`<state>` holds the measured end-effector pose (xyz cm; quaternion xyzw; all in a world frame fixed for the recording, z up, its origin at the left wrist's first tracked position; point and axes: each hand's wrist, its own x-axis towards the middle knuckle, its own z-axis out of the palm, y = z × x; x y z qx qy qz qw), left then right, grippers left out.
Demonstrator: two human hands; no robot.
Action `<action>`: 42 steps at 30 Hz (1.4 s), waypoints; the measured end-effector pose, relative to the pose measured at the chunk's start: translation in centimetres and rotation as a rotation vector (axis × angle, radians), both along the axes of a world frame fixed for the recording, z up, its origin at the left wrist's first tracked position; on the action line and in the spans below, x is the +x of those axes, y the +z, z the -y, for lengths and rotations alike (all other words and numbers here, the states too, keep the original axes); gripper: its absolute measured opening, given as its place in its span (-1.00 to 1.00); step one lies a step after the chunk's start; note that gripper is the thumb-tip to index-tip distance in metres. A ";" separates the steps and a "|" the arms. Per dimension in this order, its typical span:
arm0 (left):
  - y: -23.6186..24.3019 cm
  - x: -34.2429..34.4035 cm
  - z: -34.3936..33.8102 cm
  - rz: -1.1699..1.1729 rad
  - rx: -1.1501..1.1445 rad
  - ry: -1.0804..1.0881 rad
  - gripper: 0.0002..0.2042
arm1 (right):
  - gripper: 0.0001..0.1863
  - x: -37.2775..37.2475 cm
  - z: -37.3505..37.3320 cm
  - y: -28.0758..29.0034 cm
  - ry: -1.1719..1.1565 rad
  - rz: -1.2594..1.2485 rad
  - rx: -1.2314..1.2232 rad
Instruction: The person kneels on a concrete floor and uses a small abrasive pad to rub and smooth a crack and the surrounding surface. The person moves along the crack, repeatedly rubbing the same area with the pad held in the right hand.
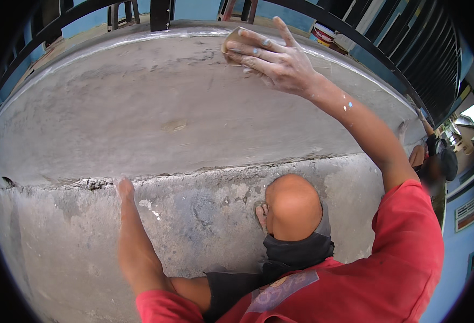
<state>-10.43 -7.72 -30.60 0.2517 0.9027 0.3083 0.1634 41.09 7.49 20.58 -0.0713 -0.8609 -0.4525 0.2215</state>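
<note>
My right hand (269, 59), dusted with pale powder and paint flecks, grips a flat tan pad (230, 49) against the upper part of the grey plastered wall face (118, 102), just under its pale top edge. My left hand (125, 187) is down at the rough, cracked seam where that face meets the worn concrete floor (59, 242); its fingers are blurred and mostly hidden, so I cannot make out whether they hold anything.
Black railings (415, 70) run along the ledge top, with a white bucket (322, 33) behind them. My bent knee (293, 207) is below the seam. At the far right another person (436, 161) crouches by the same wall, one arm raised to it.
</note>
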 end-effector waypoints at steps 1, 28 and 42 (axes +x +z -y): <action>-0.1 -0.7 0.5 0.014 0.003 -0.002 -0.26 | -0.69 2.1 -0.3 -0.3 -0.027 -0.010 0.006; -2.0 -2.1 1.9 -0.296 -0.108 -0.233 -0.52 | -0.70 4.2 -0.2 -1.7 -0.044 -0.019 -0.046; -2.7 -5.4 1.4 -0.312 -0.189 -0.378 -0.39 | -0.63 0.1 0.7 0.3 0.017 -0.047 -0.052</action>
